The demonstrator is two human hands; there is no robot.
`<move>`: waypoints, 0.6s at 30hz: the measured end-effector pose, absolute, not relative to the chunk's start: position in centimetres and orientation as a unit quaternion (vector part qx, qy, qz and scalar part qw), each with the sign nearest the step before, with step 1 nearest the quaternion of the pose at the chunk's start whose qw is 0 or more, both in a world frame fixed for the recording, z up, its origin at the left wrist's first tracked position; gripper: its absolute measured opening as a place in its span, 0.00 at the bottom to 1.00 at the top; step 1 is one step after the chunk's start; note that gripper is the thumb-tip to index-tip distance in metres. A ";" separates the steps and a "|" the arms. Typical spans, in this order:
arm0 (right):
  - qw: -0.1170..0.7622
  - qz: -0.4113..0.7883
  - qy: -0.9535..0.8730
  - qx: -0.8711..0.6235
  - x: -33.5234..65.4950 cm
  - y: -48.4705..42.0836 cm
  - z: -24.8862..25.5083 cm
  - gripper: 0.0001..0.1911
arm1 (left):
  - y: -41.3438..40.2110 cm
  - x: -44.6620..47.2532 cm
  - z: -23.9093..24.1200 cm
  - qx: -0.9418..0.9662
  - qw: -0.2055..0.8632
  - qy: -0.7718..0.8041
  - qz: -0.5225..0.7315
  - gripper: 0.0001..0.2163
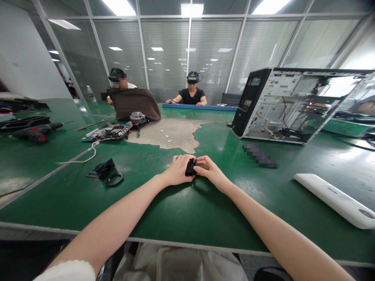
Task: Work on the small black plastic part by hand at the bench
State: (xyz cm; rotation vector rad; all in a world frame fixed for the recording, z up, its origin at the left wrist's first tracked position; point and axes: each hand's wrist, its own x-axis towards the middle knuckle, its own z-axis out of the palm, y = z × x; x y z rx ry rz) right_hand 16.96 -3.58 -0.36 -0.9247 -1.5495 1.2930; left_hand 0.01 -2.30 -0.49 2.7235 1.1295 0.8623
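Observation:
My two hands meet above the green table [187, 210], both closed on a small black part [190, 168]. My left hand [177, 170] wraps it from the left, fingers curled over its top. From the right, my right hand [208, 170] pinches it with fingertips. Much of the part is hidden by my fingers.
A black bracket and a ring [106, 171] lie to the left, with a white cable [84, 156] behind. An open computer case [293, 105] stands at right, a long white panel [336, 199] near the right edge. A circuit board [108, 132] and drill [36, 132] lie farther left. Two people sit across the table.

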 end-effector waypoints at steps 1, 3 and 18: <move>0.440 0.523 -0.627 -0.375 17.0 -3.5 -0.5 0.17 | -2.3 0.0 -0.5 0.886 0.034 0.367 0.281 0.26; 0.428 0.528 -0.634 -0.369 17.1 -3.4 -0.6 0.19 | -2.3 -0.1 -0.4 0.886 0.031 0.367 0.282 0.26; 0.445 0.525 -0.620 -0.376 17.5 -3.5 0.0 0.17 | -2.3 0.0 -0.4 0.887 0.026 0.363 0.285 0.25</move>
